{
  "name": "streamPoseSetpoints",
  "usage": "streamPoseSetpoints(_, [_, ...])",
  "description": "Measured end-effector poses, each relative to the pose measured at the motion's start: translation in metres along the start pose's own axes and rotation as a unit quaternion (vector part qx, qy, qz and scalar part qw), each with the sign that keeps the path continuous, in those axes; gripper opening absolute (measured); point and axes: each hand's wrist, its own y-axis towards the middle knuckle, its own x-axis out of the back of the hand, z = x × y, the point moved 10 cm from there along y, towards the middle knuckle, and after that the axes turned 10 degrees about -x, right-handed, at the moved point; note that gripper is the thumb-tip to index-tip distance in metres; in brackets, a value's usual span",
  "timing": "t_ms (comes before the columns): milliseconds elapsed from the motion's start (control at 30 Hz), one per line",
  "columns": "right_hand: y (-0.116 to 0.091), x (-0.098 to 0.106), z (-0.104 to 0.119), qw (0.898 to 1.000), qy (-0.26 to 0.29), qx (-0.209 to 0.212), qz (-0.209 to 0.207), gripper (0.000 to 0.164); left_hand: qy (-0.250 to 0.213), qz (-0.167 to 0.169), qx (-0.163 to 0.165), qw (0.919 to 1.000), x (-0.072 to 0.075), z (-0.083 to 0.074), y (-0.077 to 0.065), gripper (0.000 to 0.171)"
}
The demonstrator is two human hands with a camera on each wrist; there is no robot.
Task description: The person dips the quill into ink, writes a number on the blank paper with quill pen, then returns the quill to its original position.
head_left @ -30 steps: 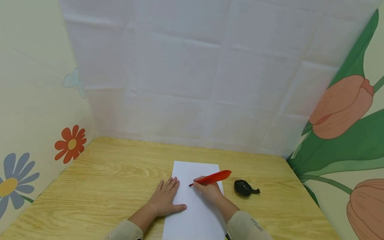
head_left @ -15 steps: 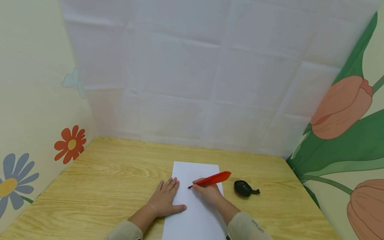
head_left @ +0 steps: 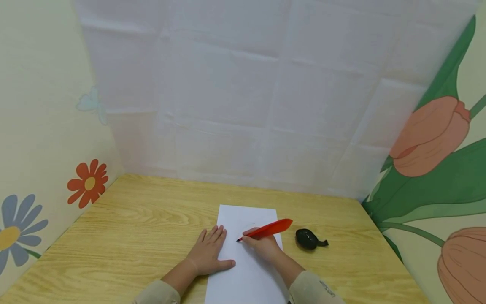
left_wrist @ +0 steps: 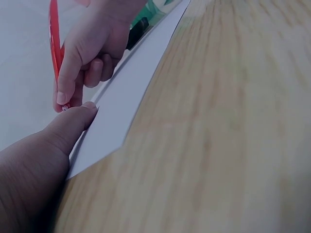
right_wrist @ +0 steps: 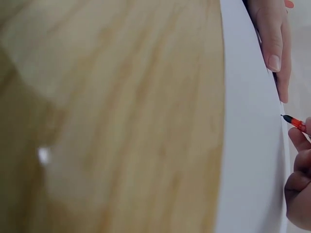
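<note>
A white sheet of paper (head_left: 243, 274) lies lengthwise on the wooden table. My left hand (head_left: 208, 252) presses flat across its left edge, fingers straight and thumb spread over the sheet. With my right hand (head_left: 265, 247) I pinch a red feather pen (head_left: 271, 228) near its lower end. Its feather slants up to the right, and its dark tip meets the paper just right of my left fingers. Faint thin marks show on the sheet above the pen. In the right wrist view the black and red pen tip (right_wrist: 293, 122) points toward my left hand (right_wrist: 273, 41).
To the right of the paper sits a glossy black rounded object (head_left: 306, 239) with a short narrow neck. A white cloth (head_left: 228, 105) hangs behind the wooden table (head_left: 159, 215), and walls painted with flowers stand on both sides.
My right hand has drawn the feather pen's tip a little toward me and to the left, and a faint mark now shows above it. My left hand stays in place.
</note>
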Motion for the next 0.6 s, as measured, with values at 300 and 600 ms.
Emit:
streamPoseSetpoints(300, [-0.0038,-0.0026,0.0006,1.0,0.001,0.008,0.016,0.02,-0.005,0.006,0.002,1.0,-0.0005,0.0001,-0.0007,0.104])
streamPoseSetpoints(600, [-0.0076,-0.0042,0.0004,1.0,-0.001,-0.002,0.026,0.02,-0.012,0.003,-0.002,0.9999,-0.0002,0.0009,-0.0014,0.104])
